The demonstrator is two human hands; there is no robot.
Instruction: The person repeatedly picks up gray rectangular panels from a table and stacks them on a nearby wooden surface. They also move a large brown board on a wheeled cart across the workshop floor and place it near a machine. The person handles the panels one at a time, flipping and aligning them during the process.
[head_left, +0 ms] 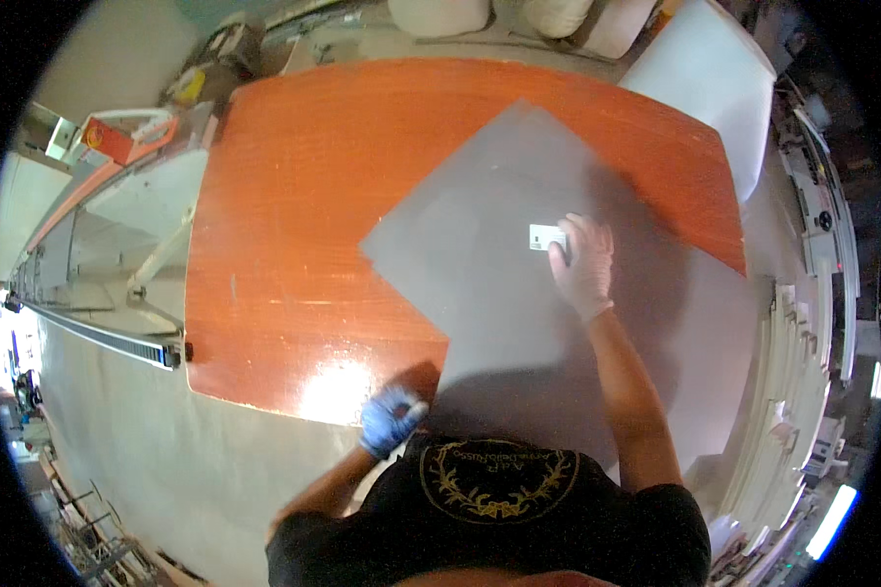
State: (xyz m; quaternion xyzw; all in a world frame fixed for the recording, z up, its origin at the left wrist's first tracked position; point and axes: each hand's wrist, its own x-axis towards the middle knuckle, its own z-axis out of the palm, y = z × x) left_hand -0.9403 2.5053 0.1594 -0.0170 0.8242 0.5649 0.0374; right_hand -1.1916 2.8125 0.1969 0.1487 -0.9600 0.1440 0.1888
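A large flat grey panel (509,293) lies slantwise over an orange-brown wood-grain tabletop (294,196). On the panel is a small white label (542,237) with dark printing. My right hand (587,262), in a pale thin glove, is at the label's right edge, with thumb and fingers curled around that side and hiding part of it. My left hand (390,419), in a blue glove, is closed beside the table's near edge, close to my body. Whatever its fingers may hold is hidden.
Along the left runs a machine with a long rail (108,338) and an orange-red housing (108,140). A large white sheet-like piece (710,88) stands beyond the far right corner. Stacked pale boards (778,391) line the right side. Pale rounded bundles (558,15) lie at the back.
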